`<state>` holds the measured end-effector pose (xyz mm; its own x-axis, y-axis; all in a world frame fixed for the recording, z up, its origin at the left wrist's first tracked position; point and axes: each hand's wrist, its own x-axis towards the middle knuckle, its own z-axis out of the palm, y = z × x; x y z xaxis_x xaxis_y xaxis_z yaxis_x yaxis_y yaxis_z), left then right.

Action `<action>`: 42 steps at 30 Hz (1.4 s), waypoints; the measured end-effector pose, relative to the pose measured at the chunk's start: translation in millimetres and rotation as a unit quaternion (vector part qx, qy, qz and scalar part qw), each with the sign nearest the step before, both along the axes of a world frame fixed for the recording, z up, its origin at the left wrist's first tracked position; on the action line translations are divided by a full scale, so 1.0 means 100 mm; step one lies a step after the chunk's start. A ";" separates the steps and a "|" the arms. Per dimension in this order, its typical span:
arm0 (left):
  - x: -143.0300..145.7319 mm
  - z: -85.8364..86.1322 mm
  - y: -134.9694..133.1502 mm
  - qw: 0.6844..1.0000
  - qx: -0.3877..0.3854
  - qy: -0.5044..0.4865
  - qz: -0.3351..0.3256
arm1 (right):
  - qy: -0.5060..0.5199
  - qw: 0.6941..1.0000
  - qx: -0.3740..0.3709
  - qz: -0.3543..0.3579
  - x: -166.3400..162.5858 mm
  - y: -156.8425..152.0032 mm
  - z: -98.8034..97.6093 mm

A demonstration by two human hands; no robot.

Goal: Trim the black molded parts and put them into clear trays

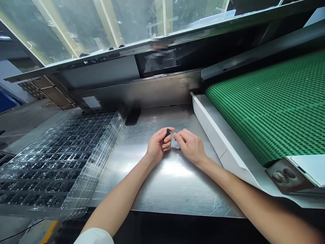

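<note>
A small black round part [167, 132] is pinched in the fingers of my left hand [157, 144], above the middle of the metal worktop [157, 189]. Its exact kind is too small to tell. Close by on the right, my right hand [190, 144] is closed, thumb and index finger pressed together near the part. Whatever sits between those fingertips, if anything, I cannot make out. To the left lies a stack of clear plastic trays [93, 176], its compartments filled with black parts.
A green mesh conveyor belt [274, 105] runs along the right behind a white guard rail [215, 135]. At the worktop's back left lies a black phone-like slab [133, 117]. A metal box [286, 176] stands at the lower right. A metal panel [152, 89] closes off the back.
</note>
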<state>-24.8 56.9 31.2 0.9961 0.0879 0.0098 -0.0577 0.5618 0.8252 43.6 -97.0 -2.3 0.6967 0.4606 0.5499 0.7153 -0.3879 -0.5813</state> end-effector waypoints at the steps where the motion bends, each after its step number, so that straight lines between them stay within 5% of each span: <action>1: 0.00 0.00 0.00 1.000 0.000 0.001 0.000 | 0.001 1.000 -0.001 -0.001 0.00 0.00 0.00; 16: 0.09 -0.05 0.05 0.996 0.004 0.052 0.072 | -0.081 0.990 0.096 0.056 -0.02 -0.03 0.12; 26: 0.15 -0.05 0.18 0.984 0.033 0.113 0.132 | -0.213 0.967 0.045 0.131 0.00 0.00 0.09; 32: 0.19 -0.04 0.29 0.976 0.082 0.078 0.186 | -0.189 0.978 0.001 0.087 0.02 0.01 0.09; 37: -0.02 0.33 0.35 0.962 0.126 -0.016 0.240 | -0.117 0.990 -0.039 0.067 0.02 0.02 0.07; 42: -0.86 0.92 0.66 0.908 0.331 -0.093 0.238 | -0.075 0.992 -0.074 0.069 0.06 0.03 -0.03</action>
